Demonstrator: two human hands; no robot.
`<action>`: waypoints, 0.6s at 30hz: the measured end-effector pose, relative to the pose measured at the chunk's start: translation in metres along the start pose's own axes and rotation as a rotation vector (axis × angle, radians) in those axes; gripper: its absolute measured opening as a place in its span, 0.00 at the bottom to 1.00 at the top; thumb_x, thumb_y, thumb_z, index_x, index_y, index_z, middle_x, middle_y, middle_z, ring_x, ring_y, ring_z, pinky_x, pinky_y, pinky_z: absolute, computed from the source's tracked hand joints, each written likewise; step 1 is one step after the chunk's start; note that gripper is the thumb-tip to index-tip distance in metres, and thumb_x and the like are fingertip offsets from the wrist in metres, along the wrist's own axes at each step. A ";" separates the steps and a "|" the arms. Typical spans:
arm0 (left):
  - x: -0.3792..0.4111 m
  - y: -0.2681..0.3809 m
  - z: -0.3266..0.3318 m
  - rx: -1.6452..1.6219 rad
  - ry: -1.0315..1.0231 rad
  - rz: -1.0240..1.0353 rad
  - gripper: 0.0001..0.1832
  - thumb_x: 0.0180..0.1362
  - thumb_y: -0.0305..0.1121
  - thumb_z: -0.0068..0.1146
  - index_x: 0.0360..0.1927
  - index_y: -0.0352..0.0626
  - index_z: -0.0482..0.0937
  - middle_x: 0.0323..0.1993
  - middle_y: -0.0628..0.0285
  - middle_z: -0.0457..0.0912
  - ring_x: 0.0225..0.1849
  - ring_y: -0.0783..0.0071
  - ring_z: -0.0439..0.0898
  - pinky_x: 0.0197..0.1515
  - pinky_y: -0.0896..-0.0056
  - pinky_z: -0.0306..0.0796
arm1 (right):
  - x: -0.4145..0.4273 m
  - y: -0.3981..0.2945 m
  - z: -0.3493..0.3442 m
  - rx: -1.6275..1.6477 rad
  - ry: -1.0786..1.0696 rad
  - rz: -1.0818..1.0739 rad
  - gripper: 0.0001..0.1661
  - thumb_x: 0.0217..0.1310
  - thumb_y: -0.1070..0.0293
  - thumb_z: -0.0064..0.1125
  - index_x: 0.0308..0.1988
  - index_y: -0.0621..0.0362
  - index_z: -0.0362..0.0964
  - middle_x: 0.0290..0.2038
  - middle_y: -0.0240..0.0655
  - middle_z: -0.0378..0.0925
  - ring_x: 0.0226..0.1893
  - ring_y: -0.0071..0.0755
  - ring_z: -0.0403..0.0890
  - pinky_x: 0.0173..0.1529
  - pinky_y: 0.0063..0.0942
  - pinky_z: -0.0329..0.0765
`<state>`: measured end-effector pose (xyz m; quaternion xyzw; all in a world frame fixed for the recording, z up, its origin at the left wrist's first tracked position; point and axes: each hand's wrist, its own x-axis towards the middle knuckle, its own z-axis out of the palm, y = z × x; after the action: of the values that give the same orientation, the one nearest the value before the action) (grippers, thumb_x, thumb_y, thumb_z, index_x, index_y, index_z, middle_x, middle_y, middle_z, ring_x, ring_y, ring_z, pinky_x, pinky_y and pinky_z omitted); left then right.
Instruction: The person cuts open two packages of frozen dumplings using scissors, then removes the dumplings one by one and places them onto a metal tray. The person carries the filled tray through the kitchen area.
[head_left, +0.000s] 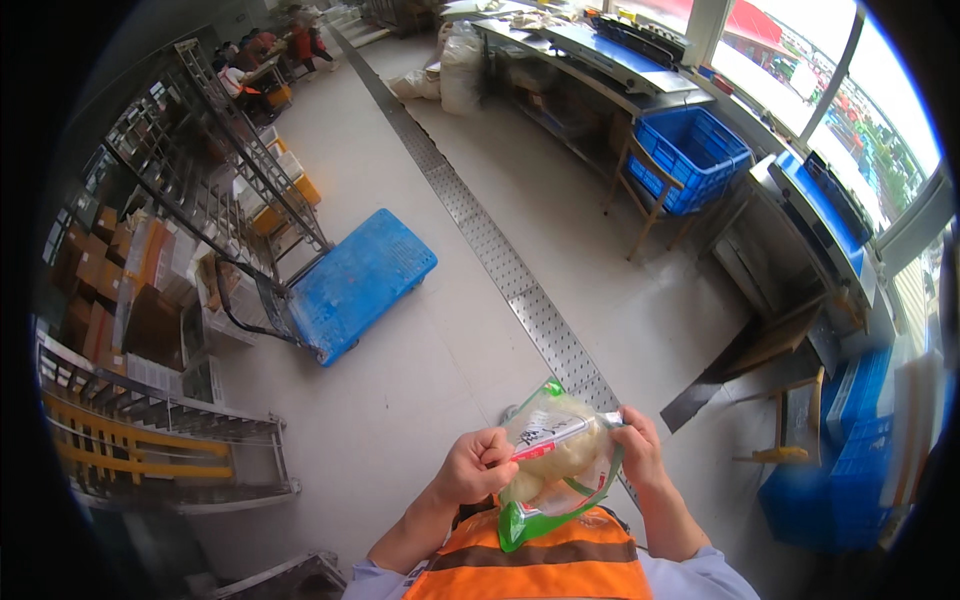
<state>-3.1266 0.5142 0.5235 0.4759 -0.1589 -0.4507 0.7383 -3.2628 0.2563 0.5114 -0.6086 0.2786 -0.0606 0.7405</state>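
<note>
Before my chest I hold a clear plastic food bag with green edges and printed writing. Pale, rounded pieces that look like buns or dough show through its film. My left hand pinches one side of the bag, its fingers curled in. On the opposite side my right hand grips the bag near its edge between thumb and fingers. The bag hangs tilted over an orange apron with a dark stripe. Whether its mouth is sealed I cannot tell.
A blue platform trolley stands ahead to the left. Along the floor runs a perforated metal drain cover. To the right are a blue crate on a wooden chair and a belt machine. Metal racks line the left; people sit far off.
</note>
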 end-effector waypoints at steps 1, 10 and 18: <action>0.024 0.016 -0.013 -0.019 -0.007 -0.003 0.24 0.60 0.16 0.58 0.26 0.53 0.55 0.22 0.76 0.64 0.22 0.89 0.59 0.22 0.78 0.56 | 0.030 -0.013 0.010 -0.001 0.002 0.002 0.06 0.60 0.72 0.50 0.35 0.61 0.73 0.28 0.26 0.73 0.32 0.19 0.72 0.38 0.24 0.70; 0.293 0.143 -0.154 0.021 -0.138 -0.049 0.24 0.63 0.17 0.58 0.25 0.52 0.54 0.22 0.79 0.59 0.23 0.89 0.53 0.24 0.77 0.50 | 0.319 -0.094 0.051 0.021 0.101 0.016 0.06 0.57 0.71 0.50 0.30 0.62 0.71 0.28 0.26 0.73 0.30 0.19 0.69 0.34 0.22 0.67; 0.517 0.242 -0.322 0.040 -0.068 0.012 0.25 0.59 0.14 0.57 0.25 0.52 0.53 0.23 0.79 0.59 0.26 0.88 0.54 0.26 0.77 0.50 | 0.642 -0.164 0.128 -0.111 -0.089 0.023 0.08 0.57 0.69 0.50 0.33 0.62 0.73 0.27 0.27 0.70 0.31 0.22 0.70 0.34 0.24 0.67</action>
<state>-2.5074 0.3059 0.4675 0.4741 -0.1958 -0.4587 0.7256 -2.6216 0.0509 0.4609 -0.6477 0.2554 -0.0096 0.7178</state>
